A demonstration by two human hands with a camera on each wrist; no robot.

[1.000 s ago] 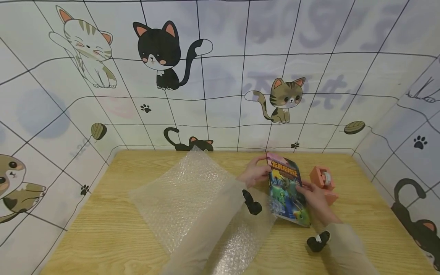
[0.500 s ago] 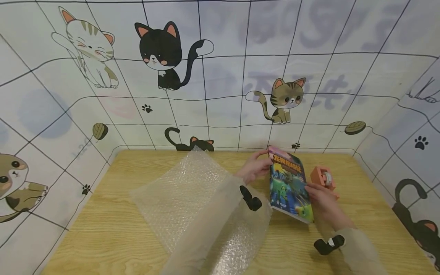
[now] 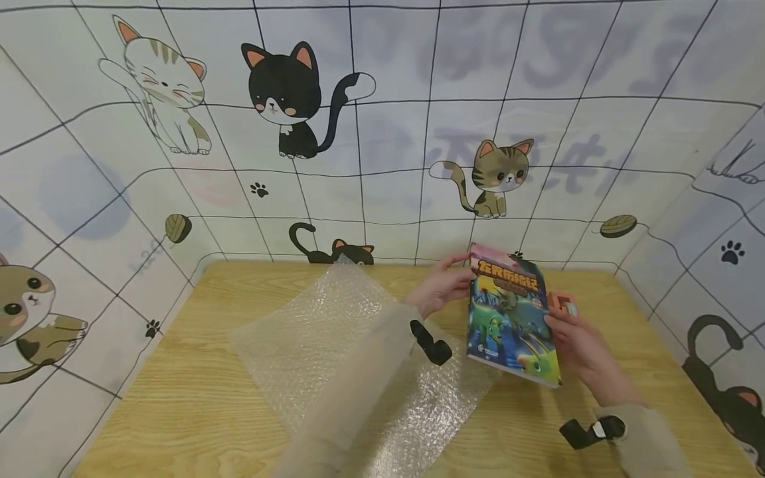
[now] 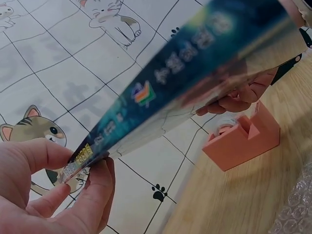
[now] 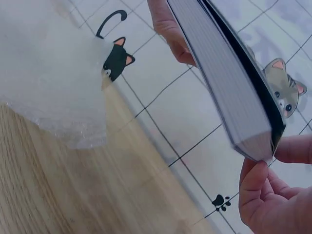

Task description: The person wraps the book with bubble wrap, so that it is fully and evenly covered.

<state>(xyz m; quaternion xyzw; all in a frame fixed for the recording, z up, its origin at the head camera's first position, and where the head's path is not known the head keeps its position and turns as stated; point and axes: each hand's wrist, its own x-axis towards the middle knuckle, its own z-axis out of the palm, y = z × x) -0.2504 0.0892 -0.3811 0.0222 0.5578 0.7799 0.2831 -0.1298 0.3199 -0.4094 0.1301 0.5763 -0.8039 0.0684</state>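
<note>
A book (image 3: 508,318) with a colourful dinosaur cover is held up off the table, tilted with its front facing the head camera. My left hand (image 3: 439,287) pinches it at the upper left, by the spine. On the opposite side, my right hand (image 3: 582,348) grips the right edge. Thumb and fingers of the left hand (image 4: 48,195) close on one end of the dark blue spine (image 4: 161,87) in the left wrist view. From the right wrist, the white page block (image 5: 224,73) shows, and the right hand (image 5: 278,195) pinches a corner beside it.
Bubble wrap (image 3: 317,318) lies spread over the left and middle of the wooden table (image 3: 179,398), under my left forearm. A coral tape dispenser (image 4: 239,151) stands on the right, partly behind the book and right hand in the head view. Cat-print sheeting (image 3: 394,133) encloses the table.
Both hands have raised the book a little and shifted it to the right, turning its cover more toward the head camera. It now covers part of the tape dispenser. The bubble wrap stays on the table.
</note>
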